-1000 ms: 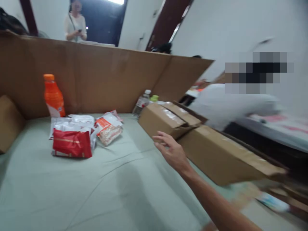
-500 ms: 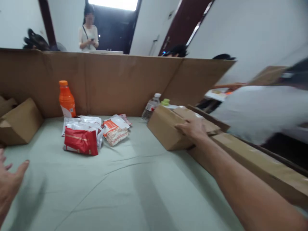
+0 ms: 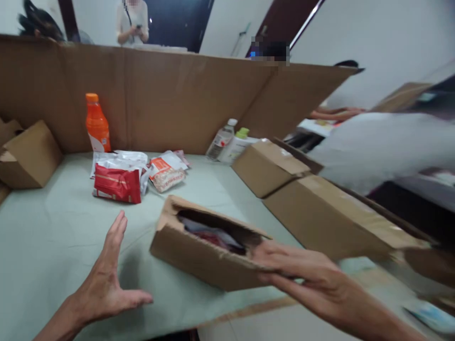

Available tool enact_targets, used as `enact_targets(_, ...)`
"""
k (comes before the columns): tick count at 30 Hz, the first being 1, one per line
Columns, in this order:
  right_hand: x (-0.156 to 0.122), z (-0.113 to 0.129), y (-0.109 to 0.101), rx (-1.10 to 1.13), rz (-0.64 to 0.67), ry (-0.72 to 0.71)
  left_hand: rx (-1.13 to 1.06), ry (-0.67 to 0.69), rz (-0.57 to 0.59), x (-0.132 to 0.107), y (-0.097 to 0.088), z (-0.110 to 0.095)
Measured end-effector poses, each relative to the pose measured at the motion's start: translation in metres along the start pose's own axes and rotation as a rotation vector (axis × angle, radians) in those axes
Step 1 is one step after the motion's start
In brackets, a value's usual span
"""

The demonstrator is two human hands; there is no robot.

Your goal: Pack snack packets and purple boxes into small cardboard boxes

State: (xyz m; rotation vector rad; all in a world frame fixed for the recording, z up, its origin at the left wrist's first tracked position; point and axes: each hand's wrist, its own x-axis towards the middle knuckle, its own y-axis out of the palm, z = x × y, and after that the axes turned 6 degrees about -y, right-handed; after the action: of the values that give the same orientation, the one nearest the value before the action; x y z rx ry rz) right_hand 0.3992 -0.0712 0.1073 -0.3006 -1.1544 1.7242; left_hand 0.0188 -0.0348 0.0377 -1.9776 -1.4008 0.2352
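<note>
My right hand (image 3: 302, 274) grips the right end of an open cardboard box (image 3: 199, 251) and holds it tilted just above the pale green table cover (image 3: 53, 222). Red and white packets show inside the box's opening. My left hand (image 3: 106, 284) hovers open to the left of the box, fingers stretched out, a short gap from its left end and touching nothing.
Red and white snack packets (image 3: 121, 177), an orange bottle (image 3: 96, 124) and a clear bottle (image 3: 221, 140) lie further back. Closed cardboard boxes (image 3: 270, 166) line the right side; another box (image 3: 28, 154) sits far left. A cardboard wall (image 3: 170, 99) rings the table. Other people are beyond it.
My right hand left the closed box at the right and now holds an open box near the table's front. My left hand came in from the left edge toward it.
</note>
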Motion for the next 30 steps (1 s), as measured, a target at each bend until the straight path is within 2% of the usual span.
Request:
enact_targets(2, 0.005, 0.032, 0.007, 0.097, 0.109, -0.082, -0.081, 0.004, 0.112, -0.003, 0.005, -0.004)
enact_targets(4, 0.008, 0.048, 0.009, 0.168, 0.205, -0.118, -0.146, 0.005, 0.182, -0.005, 0.005, -0.006)
enact_targets(7, 0.005, 0.048, 0.006, 0.288, 0.292, -0.131, -0.201, -0.003, 0.235, -0.007, 0.001, -0.004)
enact_targets(9, 0.003, 0.042, 0.005, 0.350, 0.262, -0.111, -0.194, -0.019, 0.239, -0.010, -0.001, -0.001)
enact_targets(11, 0.006, 0.035, 0.006, 0.306, 0.223, -0.049, -0.165, -0.029, 0.231, -0.015, -0.001, 0.003)
enact_targets(13, 0.013, 0.031, 0.010, 0.168, 0.248, 0.011, -0.133, -0.013, 0.222, -0.020, 0.000, 0.006)
enact_targets(16, 0.036, 0.031, 0.014, -0.034, 0.399, 0.039, -0.108, 0.013, 0.210, -0.026, 0.001, 0.006)
enact_targets(19, 0.064, 0.036, 0.012, -0.142, 0.611, 0.028, -0.127, 0.016, 0.194, -0.029, 0.004, 0.006)
enact_targets(23, 0.092, 0.048, 0.015, -0.108, 0.809, -0.022, -0.129, -0.028, 0.187, -0.032, 0.009, 0.007)
enact_targets(27, 0.104, 0.058, 0.041, -0.158, 0.862, -0.036, -0.129, -0.009, 0.169, -0.035, 0.012, 0.010)
enact_targets(30, 0.104, 0.062, 0.050, -0.127, 0.804, -0.016, -0.118, -0.005, 0.164, -0.036, 0.014, 0.014)
